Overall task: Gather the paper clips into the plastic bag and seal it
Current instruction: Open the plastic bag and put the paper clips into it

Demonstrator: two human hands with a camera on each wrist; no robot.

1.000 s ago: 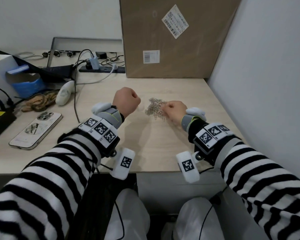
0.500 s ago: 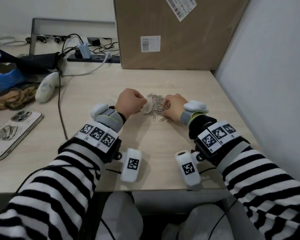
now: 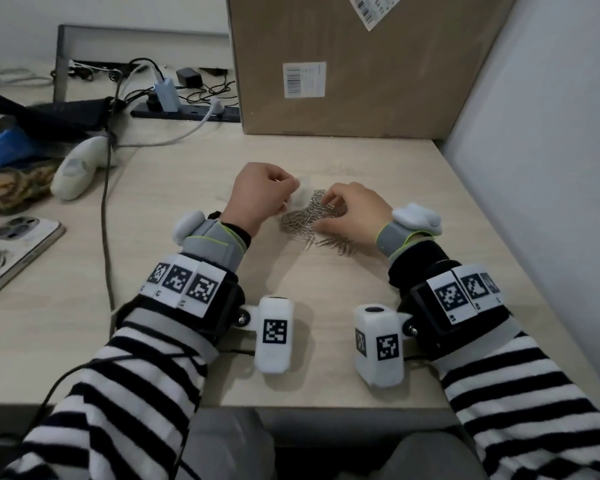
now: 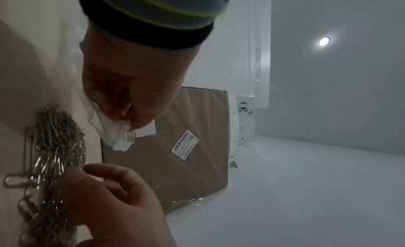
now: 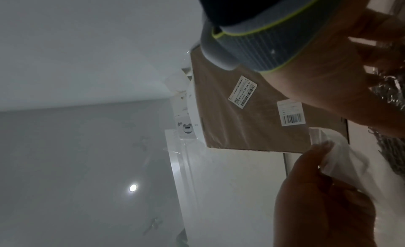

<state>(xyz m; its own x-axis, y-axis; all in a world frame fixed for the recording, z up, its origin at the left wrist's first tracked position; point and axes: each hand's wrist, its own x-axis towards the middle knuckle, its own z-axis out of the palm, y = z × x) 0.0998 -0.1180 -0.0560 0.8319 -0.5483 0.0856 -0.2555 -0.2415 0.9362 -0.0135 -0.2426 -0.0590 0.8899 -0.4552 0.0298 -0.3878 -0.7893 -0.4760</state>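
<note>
Silvery paper clips [image 3: 309, 220] lie heaped; left hand [image 3: 260, 195] pinches the crumpled clear bag [image 3: 300, 197], right hand [image 3: 354, 213] claws the clips.

Pale wooden desk [image 3: 326, 289] bearing paper clips [image 3: 305, 221], cardboard box [image 3: 343, 81], phone [image 3: 11, 247].

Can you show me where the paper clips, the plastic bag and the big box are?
paper clips [image 3: 305, 220], head view, middle of the pile.
plastic bag [image 4: 116, 134], left wrist view, crumpled part below the fingers.
box [image 3: 361, 64], head view, front face.
</note>
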